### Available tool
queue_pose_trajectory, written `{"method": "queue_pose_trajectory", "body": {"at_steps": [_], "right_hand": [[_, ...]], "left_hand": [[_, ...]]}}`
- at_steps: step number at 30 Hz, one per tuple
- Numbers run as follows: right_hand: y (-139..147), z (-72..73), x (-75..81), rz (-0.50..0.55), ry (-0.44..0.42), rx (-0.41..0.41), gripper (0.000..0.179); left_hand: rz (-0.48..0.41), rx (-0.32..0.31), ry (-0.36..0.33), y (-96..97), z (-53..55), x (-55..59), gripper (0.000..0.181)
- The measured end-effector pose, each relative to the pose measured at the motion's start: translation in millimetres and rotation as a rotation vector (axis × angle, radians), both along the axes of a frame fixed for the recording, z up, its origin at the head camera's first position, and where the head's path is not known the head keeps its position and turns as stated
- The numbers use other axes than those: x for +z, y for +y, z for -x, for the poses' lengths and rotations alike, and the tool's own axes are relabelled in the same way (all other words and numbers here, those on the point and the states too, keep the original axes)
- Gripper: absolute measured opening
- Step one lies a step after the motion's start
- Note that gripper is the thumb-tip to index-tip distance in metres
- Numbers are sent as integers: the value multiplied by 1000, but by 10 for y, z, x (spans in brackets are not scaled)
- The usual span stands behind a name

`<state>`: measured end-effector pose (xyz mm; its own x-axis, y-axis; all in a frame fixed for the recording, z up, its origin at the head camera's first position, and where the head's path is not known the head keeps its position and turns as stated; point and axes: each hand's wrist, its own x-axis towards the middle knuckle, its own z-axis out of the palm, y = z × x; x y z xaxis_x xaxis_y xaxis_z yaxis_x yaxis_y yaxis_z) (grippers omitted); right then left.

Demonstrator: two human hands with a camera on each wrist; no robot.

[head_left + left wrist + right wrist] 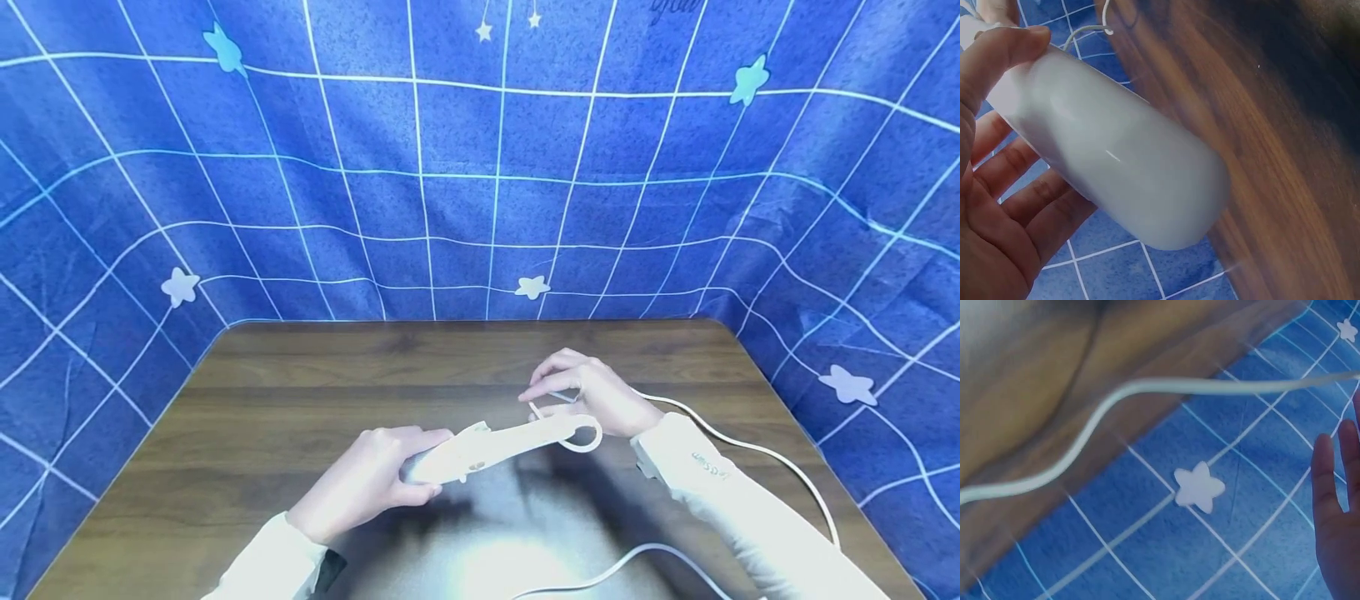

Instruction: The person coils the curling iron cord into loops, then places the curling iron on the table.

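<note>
A long white handheld appliance (480, 454) is held above the tabletop, tilted up toward the right. My left hand (375, 471) grips its thick, rounded end. In the left wrist view the thumb (1016, 44) presses on one side of the white body (1129, 144), with the other fingers on the opposite side. A white cord (588, 446) loops at the narrow end. My right hand (600, 396) is beside that end, pinching the cord between thumb and fingers. In the right wrist view the cord (1179, 385) runs toward the hand, where some fingers (1324, 475) extend.
More cord (765, 450) trails from behind the right hand along the table's right side, and another stretch (637, 550) curves near the front. The wooden table (300, 367) is bordered by a blue gridded curtain (450, 200) with star shapes. A bright glare lies on the front middle.
</note>
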<state>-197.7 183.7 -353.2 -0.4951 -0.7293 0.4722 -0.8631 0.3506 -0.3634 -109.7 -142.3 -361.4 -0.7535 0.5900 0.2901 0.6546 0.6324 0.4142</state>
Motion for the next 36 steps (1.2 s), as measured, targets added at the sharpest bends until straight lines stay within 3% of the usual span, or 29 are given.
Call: {"method": "queue_pose_trajectory", "body": {"at_steps": [6, 12, 23, 31, 36], "right_hand": [[-12, 16, 131, -82, 16, -51, 28], [-59, 51, 202, -144, 94, -46, 21], [-143, 36, 355, -268, 352, -86, 24], [-159, 1, 444, -290, 399, -78, 19], [-200, -82, 507, -302, 384, -98, 17]], "left_hand": [[44, -9, 25, -12, 12, 47, 47], [103, -21, 23, -15, 17, 100, 37], [189, 22, 58, -18, 25, 65, 33], [194, 37, 96, -17, 48, 19, 34], [219, 78, 131, -12, 67, -7, 31]]}}
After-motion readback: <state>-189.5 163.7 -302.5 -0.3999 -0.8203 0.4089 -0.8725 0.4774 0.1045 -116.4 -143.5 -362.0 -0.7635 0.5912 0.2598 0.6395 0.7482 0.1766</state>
